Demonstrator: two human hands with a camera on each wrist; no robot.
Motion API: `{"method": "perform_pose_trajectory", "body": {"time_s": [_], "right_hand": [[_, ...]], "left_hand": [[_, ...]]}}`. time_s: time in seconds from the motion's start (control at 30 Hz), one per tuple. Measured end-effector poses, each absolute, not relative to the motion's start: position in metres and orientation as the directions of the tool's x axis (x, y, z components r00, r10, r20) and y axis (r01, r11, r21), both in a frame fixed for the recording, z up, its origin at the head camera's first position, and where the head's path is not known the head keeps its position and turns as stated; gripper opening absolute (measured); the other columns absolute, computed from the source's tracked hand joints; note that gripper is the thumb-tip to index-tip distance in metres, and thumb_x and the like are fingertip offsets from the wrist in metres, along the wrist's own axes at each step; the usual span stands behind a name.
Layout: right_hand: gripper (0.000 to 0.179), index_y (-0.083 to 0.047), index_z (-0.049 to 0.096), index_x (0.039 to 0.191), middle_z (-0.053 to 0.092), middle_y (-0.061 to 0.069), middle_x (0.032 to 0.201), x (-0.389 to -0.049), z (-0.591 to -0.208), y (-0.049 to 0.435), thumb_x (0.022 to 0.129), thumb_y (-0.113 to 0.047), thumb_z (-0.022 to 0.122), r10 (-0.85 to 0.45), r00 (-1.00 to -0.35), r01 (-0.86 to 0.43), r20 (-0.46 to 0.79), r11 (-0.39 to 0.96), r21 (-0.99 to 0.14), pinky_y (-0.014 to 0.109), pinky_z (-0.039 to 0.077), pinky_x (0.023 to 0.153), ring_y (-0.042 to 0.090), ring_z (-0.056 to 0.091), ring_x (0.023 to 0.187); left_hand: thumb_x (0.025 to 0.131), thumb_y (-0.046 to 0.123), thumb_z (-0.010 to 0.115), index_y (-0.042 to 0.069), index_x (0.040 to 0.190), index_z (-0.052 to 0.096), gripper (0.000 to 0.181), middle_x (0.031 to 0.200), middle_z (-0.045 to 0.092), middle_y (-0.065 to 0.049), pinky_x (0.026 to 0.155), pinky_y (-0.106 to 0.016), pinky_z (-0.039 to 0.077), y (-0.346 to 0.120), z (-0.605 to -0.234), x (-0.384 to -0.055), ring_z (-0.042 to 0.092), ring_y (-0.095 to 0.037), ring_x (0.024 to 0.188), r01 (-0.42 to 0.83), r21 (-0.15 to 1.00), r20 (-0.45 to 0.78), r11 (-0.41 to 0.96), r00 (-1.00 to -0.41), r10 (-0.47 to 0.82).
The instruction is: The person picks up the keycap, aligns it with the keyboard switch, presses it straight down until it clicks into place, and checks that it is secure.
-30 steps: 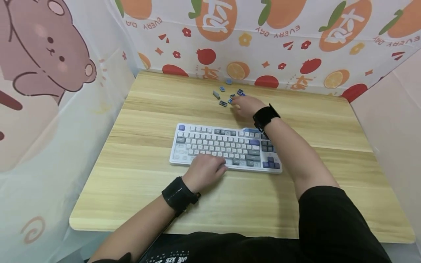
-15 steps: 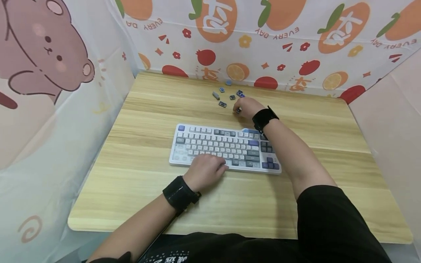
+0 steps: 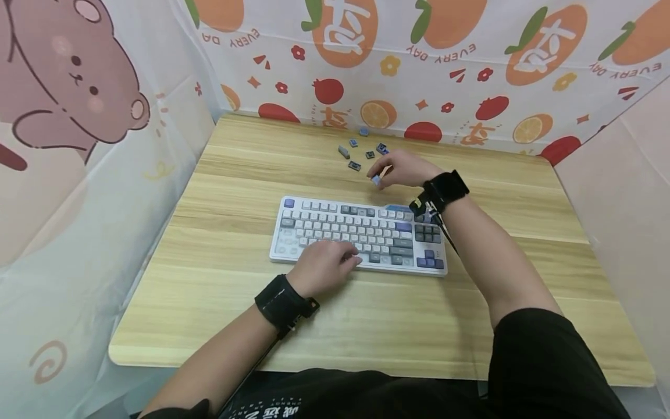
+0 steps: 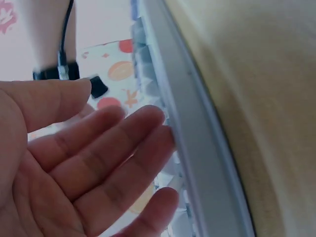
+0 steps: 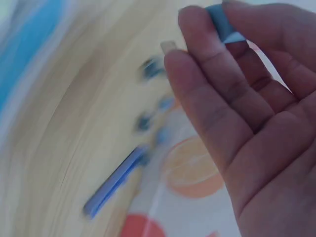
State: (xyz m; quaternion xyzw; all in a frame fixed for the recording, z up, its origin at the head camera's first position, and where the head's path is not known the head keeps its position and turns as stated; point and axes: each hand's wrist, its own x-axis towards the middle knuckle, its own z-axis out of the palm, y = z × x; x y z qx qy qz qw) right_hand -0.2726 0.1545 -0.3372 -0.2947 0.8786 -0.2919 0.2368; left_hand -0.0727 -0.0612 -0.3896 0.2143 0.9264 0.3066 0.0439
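My right hand (image 3: 405, 169) is raised over the table behind the keyboard and pinches a small blue keycap (image 5: 222, 22) between thumb and index finger. The other fingers of that hand lie extended in the right wrist view. A white keyboard (image 3: 356, 224) with white, grey and violet keys lies before me; a pale patch without keycaps shows at its lower left. My left hand (image 3: 323, 267) is at the keyboard's front edge, fingers loosely bent and fingertips right at the frame, with nothing in the palm in the left wrist view.
Several loose keycaps lie near the back edge of the wooden table (image 3: 220, 326), among them a grey one (image 3: 343, 152), a dark one (image 3: 354, 166) and a long blue one (image 5: 113, 182). A fruit-print cloth (image 3: 392, 87) hangs behind the table.
My right hand has picked up a keycap from the loose group and moved it slightly toward the keyboard, its wrist swinging to the right. The left hand has barely shifted.
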Motion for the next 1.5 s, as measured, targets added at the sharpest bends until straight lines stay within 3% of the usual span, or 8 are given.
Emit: {"method": "perform_pose_trajectory", "body": {"time_s": [0.2,0.4,0.67,0.8,1.1,1.23,1.4,1.5], "right_hand": [[0.025,-0.018,0.075,0.111,0.071,0.005,0.111,-0.218,-0.323,0.162,0.086,-0.015,0.077,-0.741,-0.666,-0.351,-0.087,0.414,-0.84,0.03,0.056,0.078,0.022,0.067,0.086],[0.034,-0.013,0.071,0.12,0.07,0.003,0.111,-0.175,-0.324,0.162,0.086,-0.012,0.077,-0.768,-0.641,-0.347,-0.014,0.305,-0.887,0.032,0.058,0.075,0.022,0.067,0.084],[0.04,-0.011,0.067,0.126,0.074,0.0,0.104,-0.15,-0.326,0.159,0.087,-0.009,0.074,-0.729,-0.667,-0.479,0.152,0.264,-0.837,0.025,0.048,0.06,0.016,0.063,0.073],[0.034,-0.008,0.068,0.123,0.074,0.003,0.107,-0.142,-0.335,0.153,0.089,-0.01,0.072,-0.713,-0.665,-0.543,0.225,0.254,-0.801,0.024,0.054,0.069,0.012,0.069,0.086],[0.018,-0.009,0.076,0.108,0.073,0.003,0.111,-0.135,-0.353,0.15,0.091,-0.008,0.069,-0.63,-0.686,-0.628,0.363,0.26,-0.734,0.029,0.054,0.079,0.013,0.066,0.097],[0.021,-0.006,0.075,0.108,0.072,0.006,0.109,-0.132,-0.354,0.147,0.088,-0.008,0.074,-0.656,-0.59,-0.778,0.471,0.306,-0.548,0.03,0.054,0.09,0.018,0.066,0.104],[0.022,-0.002,0.076,0.103,0.072,0.007,0.1,-0.129,-0.354,0.143,0.082,-0.007,0.079,-0.691,-0.413,-0.909,0.594,0.35,-0.224,0.03,0.054,0.08,0.02,0.064,0.09],[0.021,-0.002,0.075,0.103,0.071,0.007,0.097,-0.127,-0.357,0.139,0.083,-0.007,0.078,-0.683,-0.4,-0.911,0.611,0.368,-0.185,0.029,0.054,0.078,0.019,0.063,0.087]], "left_hand": [[0.094,0.024,0.067,0.008,0.116,0.068,0.027,0.093,0.073,0.0,0.071,-0.03,0.055,-0.065,-0.381,-0.083,0.068,-0.011,0.079,0.238,0.794,0.033,0.559,-0.936,0.352],[0.096,0.02,0.064,0.006,0.127,0.059,0.034,0.104,0.071,-0.017,0.077,-0.041,0.058,-0.063,-0.374,-0.087,0.072,-0.022,0.085,0.108,0.98,0.047,0.167,-0.941,0.335],[0.097,0.02,0.063,-0.003,0.116,0.06,0.03,0.11,0.068,-0.028,0.078,-0.039,0.059,-0.059,-0.374,-0.087,0.073,-0.023,0.091,-0.128,0.978,-0.066,-0.168,-0.941,0.332],[0.096,0.016,0.064,-0.002,0.112,0.059,0.024,0.105,0.072,-0.021,0.08,-0.036,0.059,-0.058,-0.376,-0.088,0.074,-0.02,0.088,-0.212,0.941,-0.119,-0.265,-0.937,0.327],[0.099,0.013,0.058,0.001,0.129,0.053,0.033,0.108,0.073,-0.012,0.083,-0.035,0.058,-0.057,-0.377,-0.089,0.073,-0.017,0.093,-0.238,0.914,-0.123,-0.329,-0.934,0.334],[0.1,0.013,0.057,-0.005,0.124,0.058,0.031,0.105,0.074,-0.012,0.088,-0.042,0.056,-0.058,-0.379,-0.089,0.073,-0.017,0.094,-0.211,0.922,-0.101,-0.324,-0.94,0.325],[0.098,0.017,0.061,-0.006,0.115,0.065,0.028,0.102,0.075,-0.01,0.081,-0.037,0.059,-0.059,-0.383,-0.09,0.073,-0.017,0.093,-0.157,0.951,-0.081,-0.265,-0.958,0.277],[0.098,0.024,0.062,0.0,0.112,0.069,0.028,0.103,0.075,-0.009,0.075,-0.034,0.059,-0.064,-0.385,-0.092,0.072,-0.019,0.092,-0.068,0.991,-0.038,-0.114,-0.968,0.246]]}}
